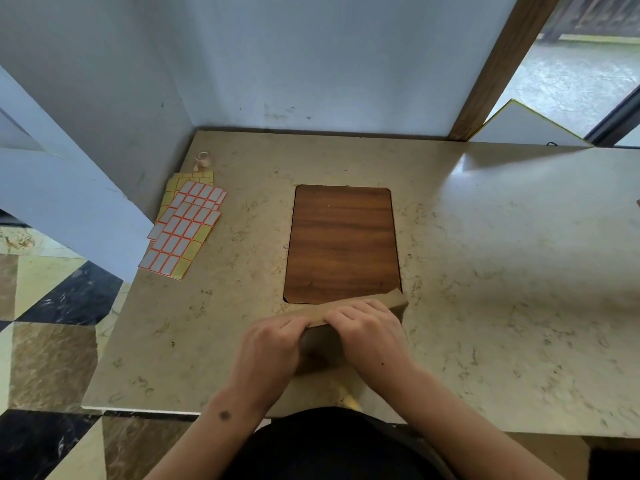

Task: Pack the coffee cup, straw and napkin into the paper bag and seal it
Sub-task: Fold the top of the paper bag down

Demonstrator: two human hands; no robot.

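Observation:
A brown paper bag stands on the stone counter near its front edge, right before me. Its top edge is folded over into a flat strip. My left hand grips the left part of the fold, fingers curled over it. My right hand grips the right part of the fold the same way. The coffee cup, straw and napkin are not visible; the bag's inside is hidden.
Several sheets of orange-framed sticker labels lie at the counter's back left, with a small tape roll behind them. A wooden inset panel sits just beyond the bag. Walls close the back and left.

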